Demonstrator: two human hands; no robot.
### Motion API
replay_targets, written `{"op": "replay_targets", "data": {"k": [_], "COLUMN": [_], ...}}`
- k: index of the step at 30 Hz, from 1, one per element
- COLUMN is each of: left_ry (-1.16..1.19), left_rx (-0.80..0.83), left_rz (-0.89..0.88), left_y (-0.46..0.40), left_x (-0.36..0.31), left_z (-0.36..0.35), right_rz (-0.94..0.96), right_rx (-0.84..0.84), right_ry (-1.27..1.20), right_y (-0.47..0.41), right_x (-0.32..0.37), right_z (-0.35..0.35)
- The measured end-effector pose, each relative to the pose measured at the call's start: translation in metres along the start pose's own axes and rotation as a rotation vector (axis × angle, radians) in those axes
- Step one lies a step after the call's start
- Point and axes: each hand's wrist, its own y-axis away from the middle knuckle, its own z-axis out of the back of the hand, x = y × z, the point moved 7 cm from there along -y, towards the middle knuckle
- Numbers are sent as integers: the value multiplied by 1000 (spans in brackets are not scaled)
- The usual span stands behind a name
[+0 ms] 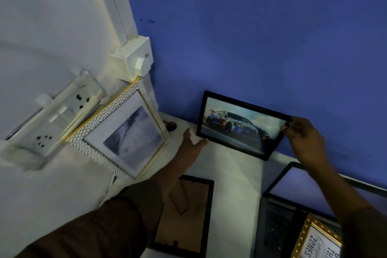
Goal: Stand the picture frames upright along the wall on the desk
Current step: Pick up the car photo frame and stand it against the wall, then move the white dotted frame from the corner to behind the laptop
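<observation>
A black frame with a car picture [240,125] stands against the blue wall [261,37] on the white desk [232,176]. My right hand [301,132] pinches its upper right corner. My left hand [190,148] touches its lower left corner with the fingers spread. A white-and-gold textured frame [123,132] leans upright in the corner to the left. A black frame [186,218] lies face down on the desk under my left arm. A gold frame with lettering [316,241] lies at the bottom right.
An open laptop [293,205] sits at the right, beneath my right arm. White sockets [60,119] and a switch box [136,58] are mounted on the white wall at the left. A small dark object [170,125] lies in the desk corner.
</observation>
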Motion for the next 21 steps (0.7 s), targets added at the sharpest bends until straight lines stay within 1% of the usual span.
{"op": "replay_targets", "data": {"k": [6,12,17,21], "left_ry": [65,80,160,166], "left_rx": [-114,-258,-369,-463], "left_rz": [-24,-97,-105,-126], "left_y": [75,148,193,220], "left_x": [20,43,52,57], "left_z": [4,24,64,112], "right_rz": [90,193,291,319], "right_rx": [104,273,386,493], "right_ry": [-122,-155,-125,-113], "right_y": [42,90,116,129], "right_x": [10,27,68,103], "right_z": [-7,-31,-61,-103]}}
